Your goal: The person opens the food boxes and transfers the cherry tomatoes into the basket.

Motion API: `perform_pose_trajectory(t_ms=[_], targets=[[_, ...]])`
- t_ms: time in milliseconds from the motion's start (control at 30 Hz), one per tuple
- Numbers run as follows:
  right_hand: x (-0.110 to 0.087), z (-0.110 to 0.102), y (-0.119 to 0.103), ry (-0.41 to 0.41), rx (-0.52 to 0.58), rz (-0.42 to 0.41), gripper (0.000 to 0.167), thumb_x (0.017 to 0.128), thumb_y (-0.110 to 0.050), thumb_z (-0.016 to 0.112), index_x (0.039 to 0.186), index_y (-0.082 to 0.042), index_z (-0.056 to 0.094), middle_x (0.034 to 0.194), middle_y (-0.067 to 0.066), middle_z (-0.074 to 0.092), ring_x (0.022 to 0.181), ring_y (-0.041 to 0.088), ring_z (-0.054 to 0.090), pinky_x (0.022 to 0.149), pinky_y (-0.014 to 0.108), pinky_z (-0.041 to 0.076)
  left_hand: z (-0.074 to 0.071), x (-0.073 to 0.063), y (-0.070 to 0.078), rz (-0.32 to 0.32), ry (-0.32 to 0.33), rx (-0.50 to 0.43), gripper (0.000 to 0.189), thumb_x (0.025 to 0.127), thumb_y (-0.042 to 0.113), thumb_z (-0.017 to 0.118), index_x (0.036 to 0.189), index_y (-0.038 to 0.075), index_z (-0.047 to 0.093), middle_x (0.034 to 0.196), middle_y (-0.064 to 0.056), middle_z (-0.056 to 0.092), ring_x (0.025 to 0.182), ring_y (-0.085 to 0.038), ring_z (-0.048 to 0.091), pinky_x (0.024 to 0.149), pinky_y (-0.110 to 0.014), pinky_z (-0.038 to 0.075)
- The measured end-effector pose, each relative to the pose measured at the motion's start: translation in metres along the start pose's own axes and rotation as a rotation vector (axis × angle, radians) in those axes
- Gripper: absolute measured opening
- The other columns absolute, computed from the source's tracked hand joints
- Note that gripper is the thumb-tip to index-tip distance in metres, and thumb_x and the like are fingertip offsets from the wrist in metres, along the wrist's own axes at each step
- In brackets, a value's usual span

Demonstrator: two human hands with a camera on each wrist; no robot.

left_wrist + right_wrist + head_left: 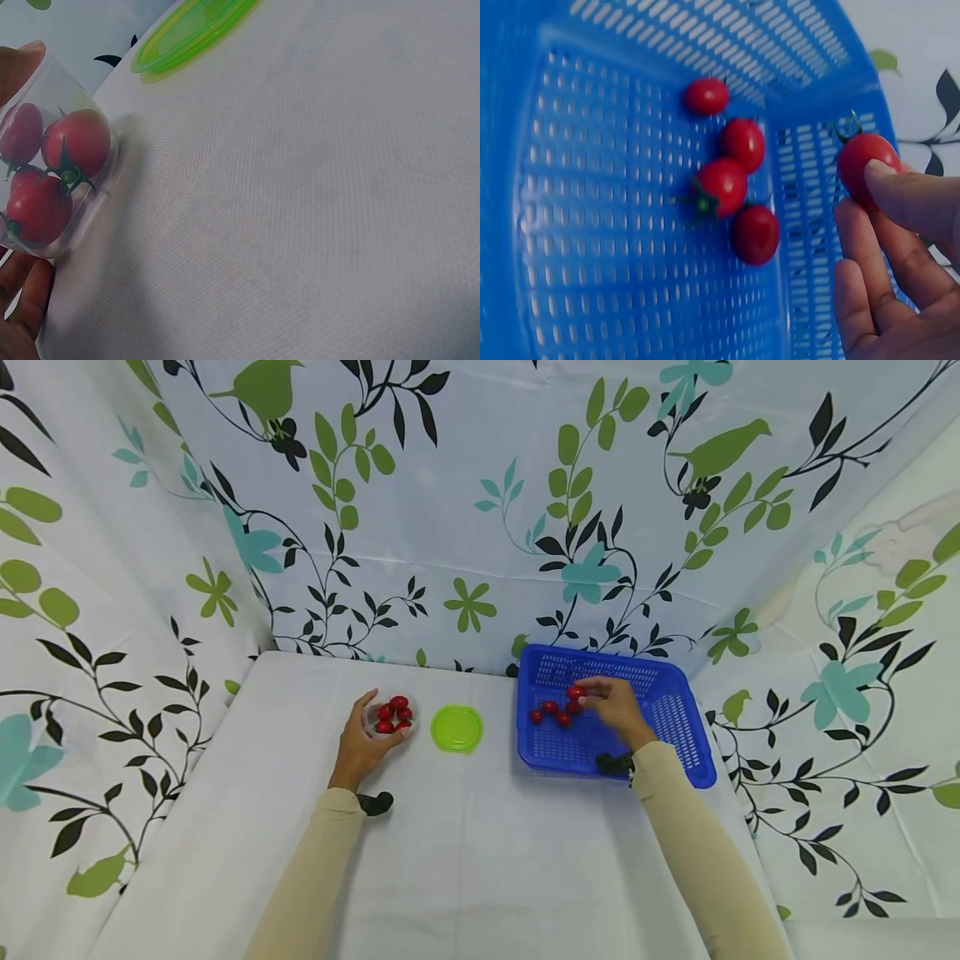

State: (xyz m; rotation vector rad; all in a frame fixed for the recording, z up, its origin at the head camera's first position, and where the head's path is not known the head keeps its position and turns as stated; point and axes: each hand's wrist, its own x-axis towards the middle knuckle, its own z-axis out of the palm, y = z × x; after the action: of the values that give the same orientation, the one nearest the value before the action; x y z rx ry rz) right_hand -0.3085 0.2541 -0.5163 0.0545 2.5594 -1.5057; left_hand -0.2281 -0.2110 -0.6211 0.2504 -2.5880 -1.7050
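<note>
My right hand (611, 706) pinches a red cherry tomato (865, 166) between thumb and fingers, over the blue plastic basket (682, 727). Several more cherry tomatoes (721, 186), some with green stems showing, lie on the basket's slotted bottom. On the left, my left hand (362, 747) curls round a small clear plastic cup (66, 84) standing on the table. Inside that cup are several cherry tomatoes (393, 714), seen through its wall in the left wrist view. Between cup and basket lies a bright green round lid (457, 729).
A white cloth covers the table (450, 852). Behind it and at both sides hangs a curtain (435, 510) printed with leaves, birds and flowers. The basket's raised walls surround the loose tomatoes, and its back edge stands close to the curtain.
</note>
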Motion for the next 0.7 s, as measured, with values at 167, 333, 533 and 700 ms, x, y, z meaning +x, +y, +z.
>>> perform_pose_trajectory(t_ms=[167,333,533,700], targets=[[0.006,-0.006,0.009,-0.036,-0.036,0.025,0.036,0.101,-0.001,0.067,0.137,-0.002,0.069,0.144,0.024,0.065,0.141,0.041,0.055,0.125,0.062,0.036,0.000,0.000,0.000,0.008,0.000,0.004,0.106,0.084,0.053,0.088,0.168,0.037,0.025,0.172,-0.011,0.036,0.161,-0.040,0.028,0.127,-0.068,0.029],[0.011,-0.011,0.015,-0.075,-0.054,0.081,0.036,0.100,-0.001,0.070,0.136,-0.002,0.070,0.141,0.025,0.067,0.140,0.042,0.056,0.126,0.066,0.031,0.000,-0.001,0.002,0.011,0.000,0.008,0.105,0.085,0.051,0.088,0.168,0.037,0.025,0.172,-0.011,0.036,0.161,-0.040,0.028,0.127,-0.068,0.029],[0.018,-0.013,0.021,-0.106,-0.077,0.172,0.038,0.099,-0.001,0.071,0.136,-0.003,0.070,0.142,0.025,0.066,0.145,0.042,0.051,0.128,0.066,0.028,-0.001,-0.002,0.004,0.016,0.001,0.011,0.104,0.086,0.049,0.088,0.168,0.034,0.025,0.171,-0.013,0.036,0.160,-0.041,0.028,0.127,-0.068,0.029],[0.021,-0.013,0.028,-0.110,-0.089,0.195,0.037,0.097,0.002,0.071,0.134,0.000,0.071,0.142,0.026,0.066,0.146,0.042,0.050,0.129,0.064,0.027,-0.001,-0.001,0.003,0.014,-0.003,0.004,0.105,0.085,0.050,0.088,0.168,0.034,0.026,0.171,-0.012,0.036,0.161,-0.040,0.028,0.127,-0.068,0.029]])
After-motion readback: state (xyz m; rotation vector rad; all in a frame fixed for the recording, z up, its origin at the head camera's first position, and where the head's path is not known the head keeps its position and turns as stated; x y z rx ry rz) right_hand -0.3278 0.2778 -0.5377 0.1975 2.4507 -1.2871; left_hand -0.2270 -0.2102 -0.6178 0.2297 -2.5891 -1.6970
